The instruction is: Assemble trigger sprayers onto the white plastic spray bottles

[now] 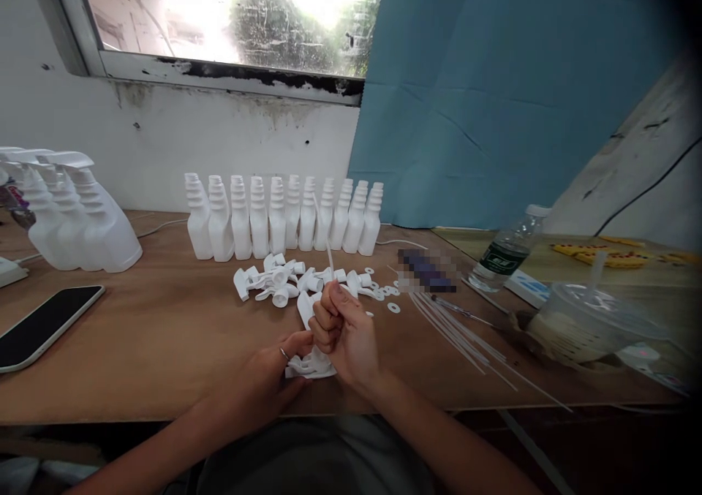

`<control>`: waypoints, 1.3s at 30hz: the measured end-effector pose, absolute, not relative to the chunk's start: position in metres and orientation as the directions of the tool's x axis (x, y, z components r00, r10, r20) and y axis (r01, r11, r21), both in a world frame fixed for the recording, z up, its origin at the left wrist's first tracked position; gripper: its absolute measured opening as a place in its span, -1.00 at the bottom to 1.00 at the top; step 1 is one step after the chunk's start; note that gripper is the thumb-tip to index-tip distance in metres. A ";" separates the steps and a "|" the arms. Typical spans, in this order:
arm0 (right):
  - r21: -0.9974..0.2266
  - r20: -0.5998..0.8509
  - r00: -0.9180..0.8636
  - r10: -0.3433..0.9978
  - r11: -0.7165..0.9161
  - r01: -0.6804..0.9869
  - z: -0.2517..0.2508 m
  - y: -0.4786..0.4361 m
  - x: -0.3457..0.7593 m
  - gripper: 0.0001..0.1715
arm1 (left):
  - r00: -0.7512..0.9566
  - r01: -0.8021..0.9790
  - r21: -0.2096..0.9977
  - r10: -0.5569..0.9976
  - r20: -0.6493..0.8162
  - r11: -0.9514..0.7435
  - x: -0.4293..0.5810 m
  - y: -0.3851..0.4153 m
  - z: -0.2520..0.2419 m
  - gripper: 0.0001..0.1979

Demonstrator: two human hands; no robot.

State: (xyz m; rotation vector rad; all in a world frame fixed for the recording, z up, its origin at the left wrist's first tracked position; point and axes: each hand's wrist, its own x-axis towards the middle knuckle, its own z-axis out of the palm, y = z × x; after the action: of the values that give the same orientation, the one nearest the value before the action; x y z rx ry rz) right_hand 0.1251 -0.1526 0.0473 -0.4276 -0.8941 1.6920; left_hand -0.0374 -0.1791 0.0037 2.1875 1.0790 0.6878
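A white spray head (pixel 314 365) is gripped by the left hand (pixel 273 371); a thin tube (pixel 330 259) is clasped in the right hand (pixel 346 330); white bottles (pixel 277 224) are lined up behind.

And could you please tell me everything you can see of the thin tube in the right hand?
The tube is slim, whitish and plastic-looking. It rises from the closed right hand, leaning slightly left with a gentle bend, its upper part showing against the white bottles. Its lower end is hidden by that hand.

No readable text anywhere
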 end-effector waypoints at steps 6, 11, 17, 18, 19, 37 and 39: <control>-0.787 0.195 -0.324 0.926 -0.049 -0.615 0.044 -0.155 0.123 -0.43 | 0.535 0.522 0.696 0.825 0.184 -0.493 -0.038 -0.180 0.006 -0.67; -0.831 0.337 -0.274 0.900 0.148 -0.537 0.032 -0.159 0.118 -0.49 | 0.574 0.513 0.680 0.799 0.182 -0.523 -0.038 -0.183 0.013 -0.73; -0.913 0.340 -0.324 0.883 0.228 -0.337 0.031 -0.164 0.117 -0.47 | 0.585 0.486 0.687 0.785 0.203 -0.540 -0.035 -0.184 0.019 -0.78; -0.922 0.329 -0.332 0.884 0.224 -0.317 0.032 -0.165 0.117 -0.47 | 0.586 0.487 0.686 0.784 0.202 -0.541 -0.034 -0.185 0.020 -0.78; -0.924 0.325 -0.342 0.882 0.220 -0.311 0.032 -0.165 0.117 -0.47 | 0.584 0.489 0.686 0.786 0.202 -0.539 -0.035 -0.185 0.020 -0.78; 0.236 0.489 -0.837 0.245 0.887 0.398 0.060 -0.157 0.189 -0.43 | 0.541 0.442 0.772 0.822 0.177 -0.457 -0.051 -0.170 0.042 -0.70; 0.305 0.518 -0.831 0.204 0.864 0.402 0.056 -0.151 0.186 -0.59 | 0.579 0.427 0.749 0.789 0.204 -0.507 -0.056 -0.162 0.057 -0.69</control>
State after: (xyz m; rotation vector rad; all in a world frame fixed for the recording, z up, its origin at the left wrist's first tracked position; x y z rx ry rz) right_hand 0.1860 -0.1505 0.0564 -0.4428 -2.5552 -0.5603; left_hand -0.0557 -0.1619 0.0567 2.1533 0.9641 0.7118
